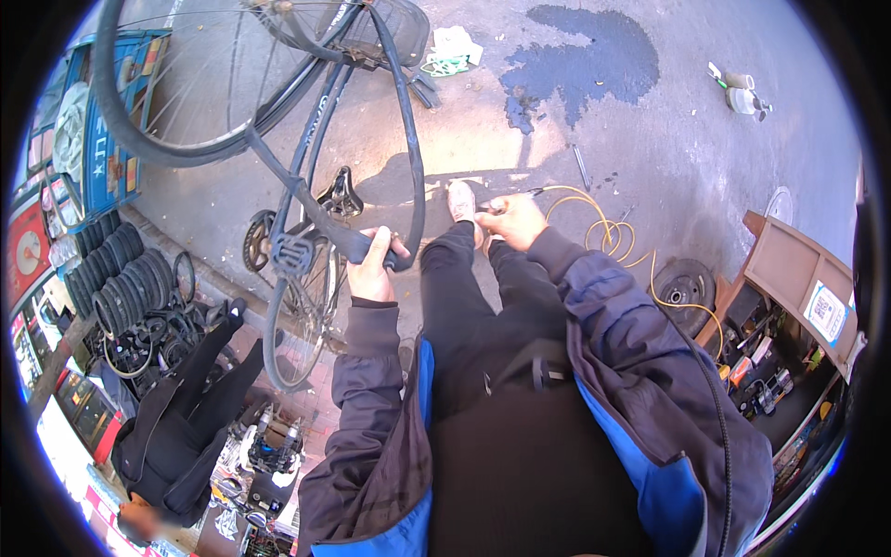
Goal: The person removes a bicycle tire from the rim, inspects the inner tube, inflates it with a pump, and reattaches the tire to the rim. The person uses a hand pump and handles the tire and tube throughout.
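A dark rubber inner tube (pixel 414 167) hangs in a long loop off the bicycle wheel (pixel 130 139) at upper left. My left hand (pixel 373 269) is closed around the bottom of this loop, thumb on top. In front of my knees, the fingers of my right hand (pixel 516 221) are pinched together. A yellow air hose (pixel 580 195) runs up to the far side of that hand, its dark end by the fingers. What exactly the right fingertips grip is too small to make out. The hands are apart, with my shoe (pixel 461 200) between them.
Left of my arm are a bicycle saddle (pixel 342 193) and another wheel (pixel 306 325). Stacked tyres (pixel 121 269) and a person in black (pixel 176 427) are at far left. A brown cabinet (pixel 789 269) with tools stands right, beside a small wheel (pixel 685 292). Ahead lies a wet patch (pixel 594 60).
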Demonstrator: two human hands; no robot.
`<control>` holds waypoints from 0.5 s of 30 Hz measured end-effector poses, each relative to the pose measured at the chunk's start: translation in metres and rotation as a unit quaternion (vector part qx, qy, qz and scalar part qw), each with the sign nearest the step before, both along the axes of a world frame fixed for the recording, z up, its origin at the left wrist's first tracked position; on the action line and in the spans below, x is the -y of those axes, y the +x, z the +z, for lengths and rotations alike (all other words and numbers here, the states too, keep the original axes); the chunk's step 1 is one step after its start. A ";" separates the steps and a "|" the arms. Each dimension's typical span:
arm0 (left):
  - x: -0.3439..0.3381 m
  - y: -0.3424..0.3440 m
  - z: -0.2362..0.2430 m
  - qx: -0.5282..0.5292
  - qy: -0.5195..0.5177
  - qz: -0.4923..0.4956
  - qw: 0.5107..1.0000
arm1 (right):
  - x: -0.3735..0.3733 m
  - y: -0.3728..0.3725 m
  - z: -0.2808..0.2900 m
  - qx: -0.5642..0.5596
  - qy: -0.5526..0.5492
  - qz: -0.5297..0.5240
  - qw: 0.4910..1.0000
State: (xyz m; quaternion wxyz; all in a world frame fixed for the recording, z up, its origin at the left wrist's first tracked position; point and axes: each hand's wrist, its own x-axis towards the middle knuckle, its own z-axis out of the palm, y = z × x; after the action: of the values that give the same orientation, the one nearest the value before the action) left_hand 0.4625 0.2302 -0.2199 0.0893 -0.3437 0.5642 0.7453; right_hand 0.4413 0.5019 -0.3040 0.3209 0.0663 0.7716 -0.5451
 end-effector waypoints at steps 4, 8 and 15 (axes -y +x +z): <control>-0.006 -0.029 -0.096 -0.026 0.035 0.041 0.998 | -0.056 0.000 -0.088 0.064 0.158 -0.021 0.985; -0.015 -0.070 -0.197 -0.003 0.037 0.081 0.996 | -0.073 -0.019 -0.177 0.106 0.232 -0.017 0.967; -0.004 -0.148 -0.343 -0.071 0.009 0.058 0.996 | -0.037 -0.045 -0.359 0.126 0.249 0.032 0.960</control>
State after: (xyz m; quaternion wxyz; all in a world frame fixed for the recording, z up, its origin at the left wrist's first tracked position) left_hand 0.3144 0.2340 -0.5630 0.0086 -0.3212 0.5417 0.7767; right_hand 0.3962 0.5388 -0.6631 0.4061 0.1877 0.8381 -0.3122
